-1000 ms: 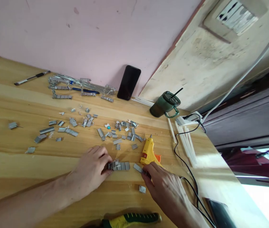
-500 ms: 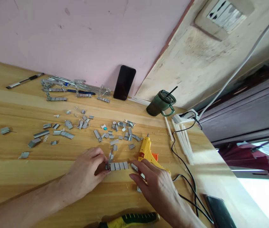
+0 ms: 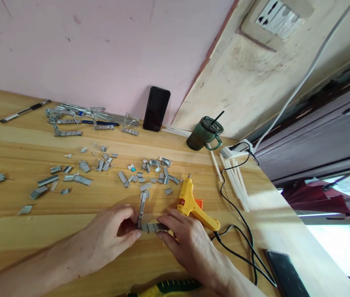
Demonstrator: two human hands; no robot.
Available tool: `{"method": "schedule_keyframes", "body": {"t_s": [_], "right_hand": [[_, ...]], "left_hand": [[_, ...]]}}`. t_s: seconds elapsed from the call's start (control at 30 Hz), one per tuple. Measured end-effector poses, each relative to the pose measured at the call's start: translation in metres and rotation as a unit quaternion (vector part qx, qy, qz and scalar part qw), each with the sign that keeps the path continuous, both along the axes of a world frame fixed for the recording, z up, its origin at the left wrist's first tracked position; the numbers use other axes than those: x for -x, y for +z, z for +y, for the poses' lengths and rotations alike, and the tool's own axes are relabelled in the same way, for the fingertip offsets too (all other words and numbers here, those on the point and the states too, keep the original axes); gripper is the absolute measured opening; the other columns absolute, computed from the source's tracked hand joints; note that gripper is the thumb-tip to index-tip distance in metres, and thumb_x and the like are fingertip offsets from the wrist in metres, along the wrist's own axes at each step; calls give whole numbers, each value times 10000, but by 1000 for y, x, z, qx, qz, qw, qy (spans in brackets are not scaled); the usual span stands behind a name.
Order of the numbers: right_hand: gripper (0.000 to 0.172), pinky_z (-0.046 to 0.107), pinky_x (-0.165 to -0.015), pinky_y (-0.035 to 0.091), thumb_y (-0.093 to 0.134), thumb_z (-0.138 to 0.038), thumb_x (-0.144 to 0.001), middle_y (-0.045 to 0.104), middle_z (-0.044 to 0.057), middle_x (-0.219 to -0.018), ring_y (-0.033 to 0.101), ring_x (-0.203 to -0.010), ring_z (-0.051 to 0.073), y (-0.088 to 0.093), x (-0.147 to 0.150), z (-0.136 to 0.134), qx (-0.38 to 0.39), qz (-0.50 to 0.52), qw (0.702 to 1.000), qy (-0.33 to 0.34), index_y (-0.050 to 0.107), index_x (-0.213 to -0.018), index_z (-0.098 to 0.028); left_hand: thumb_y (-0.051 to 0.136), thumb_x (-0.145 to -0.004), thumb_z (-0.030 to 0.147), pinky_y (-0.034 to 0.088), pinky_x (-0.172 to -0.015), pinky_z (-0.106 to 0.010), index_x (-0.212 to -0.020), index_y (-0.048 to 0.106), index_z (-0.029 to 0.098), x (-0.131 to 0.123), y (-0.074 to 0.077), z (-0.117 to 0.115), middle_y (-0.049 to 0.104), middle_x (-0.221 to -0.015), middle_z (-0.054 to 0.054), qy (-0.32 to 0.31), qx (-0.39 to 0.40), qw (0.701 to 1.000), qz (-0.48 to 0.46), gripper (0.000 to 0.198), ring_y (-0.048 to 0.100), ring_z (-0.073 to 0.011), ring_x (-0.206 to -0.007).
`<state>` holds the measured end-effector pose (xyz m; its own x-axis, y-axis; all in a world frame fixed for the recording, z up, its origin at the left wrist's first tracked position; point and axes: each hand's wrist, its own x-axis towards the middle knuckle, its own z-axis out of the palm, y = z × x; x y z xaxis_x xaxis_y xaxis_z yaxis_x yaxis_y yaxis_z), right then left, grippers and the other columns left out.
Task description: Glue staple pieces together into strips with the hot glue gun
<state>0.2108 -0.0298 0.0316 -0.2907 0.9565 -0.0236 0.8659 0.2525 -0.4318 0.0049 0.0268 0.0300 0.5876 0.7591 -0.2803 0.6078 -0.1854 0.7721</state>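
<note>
Between my hands is an L-shaped piece made of small grey metallic strips (image 3: 150, 227). One arm of it stands away from me, and the other runs from left to right. My left hand (image 3: 113, 233) pinches its corner. Thumb and fingers of my right hand (image 3: 187, 239) are closed on its right end, hiding that end. A yellow glue gun (image 3: 190, 200) lies just beyond my right hand, nozzle pointing away. Past my hands are many loose grey metallic pieces (image 3: 144, 177), scattered over the wooden table (image 3: 100, 220).
Finished-looking grey segments (image 3: 69, 133) and thin rods lie along the wall. A phone (image 3: 156, 108) leans there, near a green mug (image 3: 204, 134). White glue sticks (image 3: 235, 185), a black cable (image 3: 249, 231) and another phone (image 3: 286, 270) are right. A yellow-green handle (image 3: 169, 287) lies in front.
My right hand has moved left from beside the glue gun and closed on the right end of the L-shaped piece. The piece has tilted and come slightly nearer. The view has shifted a little.
</note>
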Motion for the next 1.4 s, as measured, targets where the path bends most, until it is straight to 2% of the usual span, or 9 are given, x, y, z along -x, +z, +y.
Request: {"method": "schedule_keyframes", "body": {"t_s": [0.23, 0.4, 0.63, 0.77, 0.9, 1.0, 1.13, 1.27, 1.4], "right_hand": [[221, 251, -721, 493, 629, -62, -774, 660, 17, -867, 637, -823, 176, -1, 7, -5, 57, 41, 998, 4, 650, -948, -198], [291, 221, -671, 477, 659, -122, -764, 647, -14, -859, 616, -762, 148, 7, 13, -8, 110, 70, 991, 7, 643, -1030, -238], [278, 226, -667, 479, 707, -170, -730, 663, -20, -843, 626, -748, 150, 13, 8, -15, 164, 101, 981, 3, 670, -996, -246], [193, 234, -608, 466, 669, -114, -718, 641, -11, -741, 586, -649, 135, 13, -1, -15, 148, 146, 976, -72, 681, -895, -190], [275, 242, -557, 451, 631, -159, -737, 622, -16, -717, 537, -590, 124, 14, -7, -13, 127, 239, 950, -156, 638, -1012, -177], [362, 249, -565, 460, 624, -195, -735, 610, -20, -742, 525, -588, 121, 14, -8, -11, 108, 306, 932, -162, 603, -1097, -195], [362, 263, -571, 472, 613, -192, -716, 613, -10, -751, 531, -588, 127, 13, -3, -11, 97, 317, 930, -159, 619, -1078, -195], [327, 263, -569, 483, 600, -195, -724, 622, -10, -740, 545, -579, 127, 12, -4, -11, 48, 292, 940, -168, 636, -1049, -203], [265, 237, -541, 478, 577, -234, -770, 624, -13, -706, 549, -564, 122, 12, -20, -6, -27, 271, 942, -199, 637, -1026, -201]], "left_hand": [[478, -790, 296, 462, -633, -278, -808, 599, 205, -2, 4, -3, 673, -762, -3, 25, 54, 997, -45, 153, 610, -185, -697], [488, -796, 306, 449, -592, -255, -808, 598, 206, 2, 4, -6, 644, -735, 11, 37, 45, 996, -67, 150, 581, -166, -661], [503, -785, 299, 426, -558, -239, -764, 588, 210, 10, 10, 0, 591, -674, 30, 17, 49, 998, -46, 125, 538, -147, -621], [519, -736, 241, 407, -535, -231, -713, 568, 221, 15, 13, 3, 571, -640, 41, 9, -4, 1000, -14, 58, 518, -135, -578], [519, -695, 220, 392, -469, -220, -665, 564, 231, 17, 22, 3, 545, -579, 52, 1, -116, 993, 8, 54, 510, -125, -496], [537, -709, 201, 411, -462, -210, -690, 586, 239, 20, 26, 0, 586, -611, 48, -18, -217, 976, -22, 65, 547, -117, -485], [565, -762, 201, 459, -526, -203, -772, 596, 258, 24, 22, -2, 651, -717, 40, -29, -302, 951, -62, 66, 625, -121, -567], [583, -782, 228, 468, -531, -200, -794, 612, 269, 23, 18, 3, 649, -703, 48, -20, -303, 950, -74, 52, 628, -121, -562], [568, -779, 262, 477, -530, -215, -746, 628, 259, 21, 9, 12, 623, -637, 42, 29, -226, 970, -80, 69, 605, -134, -546]]}}
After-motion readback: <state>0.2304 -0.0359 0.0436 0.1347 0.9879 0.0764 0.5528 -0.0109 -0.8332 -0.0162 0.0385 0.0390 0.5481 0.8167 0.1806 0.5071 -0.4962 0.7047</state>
